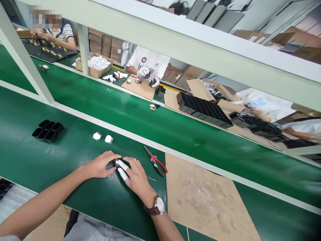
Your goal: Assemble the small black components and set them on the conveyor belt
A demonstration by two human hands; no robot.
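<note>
My left hand (pixel 104 164) grips a small black plastic case (pixel 110 164) between thumb and fingers, just above the green bench. From the other side, my right hand (pixel 136 172) closes on the same case, thumb and index finger wrapped in white finger covers; its inside is mostly hidden. Beyond my hands lie two small circuit boards, a left one (pixel 97 136) and a right one (pixel 108 139), each topped with a white round part. A cluster of black oval cases (pixel 47 131) stands open end up at the left. Red-handled long-nose pliers (pixel 155 161) rest right of my right hand.
A thin metal rod (pixel 151 178) pokes out beside my right hand. Stained cardboard (pixel 200 197) covers the bench at right. Past a pale rail (pixel 120 129) runs a green conveyor belt (pixel 112 103) carrying another board (pixel 152 107). Co-workers sit opposite; a slanted frame post (pixel 27 57) rises at left.
</note>
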